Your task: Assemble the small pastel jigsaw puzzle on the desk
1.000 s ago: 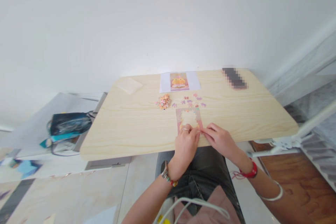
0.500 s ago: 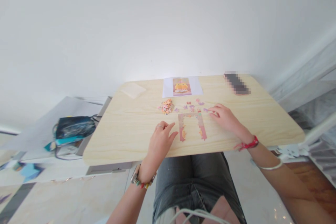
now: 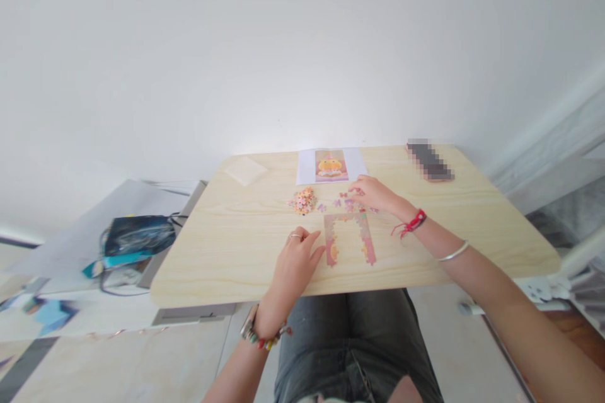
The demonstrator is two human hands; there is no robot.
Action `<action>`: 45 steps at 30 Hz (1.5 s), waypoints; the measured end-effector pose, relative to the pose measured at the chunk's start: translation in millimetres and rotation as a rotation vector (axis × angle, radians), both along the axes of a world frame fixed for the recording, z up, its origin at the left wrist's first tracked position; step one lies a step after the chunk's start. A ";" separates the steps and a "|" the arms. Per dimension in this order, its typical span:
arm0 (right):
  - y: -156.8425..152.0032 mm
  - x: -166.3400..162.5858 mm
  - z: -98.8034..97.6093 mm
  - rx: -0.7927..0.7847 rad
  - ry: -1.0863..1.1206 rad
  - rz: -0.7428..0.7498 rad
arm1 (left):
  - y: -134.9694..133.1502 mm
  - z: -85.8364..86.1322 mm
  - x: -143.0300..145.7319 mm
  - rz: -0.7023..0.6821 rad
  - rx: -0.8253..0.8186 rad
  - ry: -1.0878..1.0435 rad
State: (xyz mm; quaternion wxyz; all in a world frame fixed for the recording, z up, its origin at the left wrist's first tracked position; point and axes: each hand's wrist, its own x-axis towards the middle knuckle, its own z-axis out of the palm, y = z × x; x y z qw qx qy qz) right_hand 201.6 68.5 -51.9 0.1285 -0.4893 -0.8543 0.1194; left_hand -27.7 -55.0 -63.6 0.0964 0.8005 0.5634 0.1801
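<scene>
A partly built pink jigsaw frame (image 3: 350, 236) lies near the front edge of the light wooden table (image 3: 236, 245). My left hand (image 3: 295, 261) rests flat just left of the frame, fingers apart, a ring on one finger. My right hand (image 3: 371, 192) reaches over the far side of the frame to the scattered loose pieces (image 3: 341, 203); its fingers curl down on them, and whether it holds one is hidden. A small heap of pieces (image 3: 304, 200) sits to the left of those. The reference picture (image 3: 331, 165) of a yellow figure lies on white paper behind.
A dark phone-like object (image 3: 430, 160) lies at the back right of the table. A pale flat sheet (image 3: 244, 170) lies back left. A dark blue bag (image 3: 137, 236) with cables rests on a lower surface to the left. White metal rails (image 3: 567, 264) stand right.
Both hands left the frame's near edge. My right hand went forward to the loose pieces; my left hand settled flat beside the frame. The view shifted slightly.
</scene>
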 end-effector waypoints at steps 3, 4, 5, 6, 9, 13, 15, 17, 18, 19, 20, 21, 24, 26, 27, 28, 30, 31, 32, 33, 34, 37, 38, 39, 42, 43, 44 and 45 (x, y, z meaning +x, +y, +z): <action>11.4 -15.0 -4.4 -0.003 -0.008 0.019 | -0.1 -0.9 2.3 -0.006 -0.001 -0.001; 14.5 -18.6 -6.3 -0.003 -0.007 0.024 | -0.3 -1.1 2.9 -0.008 0.004 -0.004; 17.0 -21.2 -8.0 -0.004 -0.005 0.029 | -0.6 -1.2 3.2 -0.009 0.011 -0.009; 18.9 -22.8 -9.4 -0.006 -0.006 0.038 | -0.9 -1.3 3.4 -0.012 0.021 -0.014; 20.2 -22.9 -9.8 -0.008 -0.021 0.068 | -2.1 -1.6 2.8 -0.018 0.042 -0.021; 11.9 -17.1 -1.0 0.043 -0.028 0.051 | -3.5 -2.2 1.5 -0.011 0.037 -0.017; 2.3 -12.9 5.3 0.072 -0.010 0.044 | -4.6 -2.0 1.1 -0.009 0.038 -0.016; -12.5 -8.0 11.0 0.084 0.022 0.063 | -6.4 -1.4 0.6 -0.009 0.043 -0.022; -22.2 -5.4 13.4 0.082 0.042 0.080 | -7.7 -1.1 0.4 -0.011 0.046 -0.026; -33.2 -2.8 15.4 0.074 0.062 0.104 | -9.1 -0.8 0.3 -0.014 0.050 -0.032; -45.3 -0.4 16.9 0.067 0.084 0.119 | -10.8 -0.6 0.2 -0.017 0.053 -0.039; -58.1 1.8 18.0 0.062 0.097 0.123 | -12.6 -0.6 0.3 -0.021 0.054 -0.047; -95.7 6.5 18.0 0.016 0.086 0.125 | -17.9 -1.2 1.5 -0.034 0.052 -0.074; -116.3 8.5 15.6 -0.020 0.085 0.121 | -20.9 -1.8 3.0 -0.049 0.040 -0.091; -124.6 9.3 13.8 -0.025 0.085 0.120 | -22.1 -2.0 3.7 -0.058 0.031 -0.097; -131.7 10.1 11.9 -0.018 0.080 0.113 | -23.2 -2.0 4.4 -0.066 0.023 -0.103; -142.6 11.7 8.0 0.013 0.062 0.100 | -25.2 -1.4 5.5 -0.075 0.014 -0.110; -146.8 12.5 6.2 0.028 0.048 0.096 | -26.3 -0.9 5.8 -0.076 0.014 -0.113; -150.5 13.1 4.6 0.038 0.034 0.095 | -27.5 -0.1 6.0 -0.076 0.015 -0.115; -153.7 13.6 3.3 0.045 0.022 0.097 | -28.9 0.7 6.1 -0.075 0.016 -0.117; -156.5 13.9 2.1 0.053 0.011 0.102 | -30.4 1.7 6.3 -0.074 0.017 -0.119; -162.9 13.7 -0.7 0.087 -0.010 0.104 | -35.4 3.8 7.7 -0.072 0.024 -0.126; -164.4 13.4 -1.5 0.096 -0.015 0.101 | -37.1 4.2 8.4 -0.074 0.027 -0.129; -165.5 13.0 -2.1 0.101 -0.020 0.097 | -38.6 4.4 9.3 -0.077 0.029 -0.131; -167.4 11.6 -3.3 0.100 -0.039 0.091 | -42.2 4.1 11.9 -0.082 0.022 -0.123; -167.6 11.1 -3.4 0.098 -0.048 0.091 | -43.1 3.9 12.5 -0.080 0.021 -0.116; -167.8 10.6 -3.3 0.096 -0.060 0.091 | -43.8 3.6 12.9 -0.077 0.021 -0.110; -167.9 10.1 -3.1 0.095 -0.073 0.091 | -44.3 3.4 13.1 -0.074 0.022 -0.105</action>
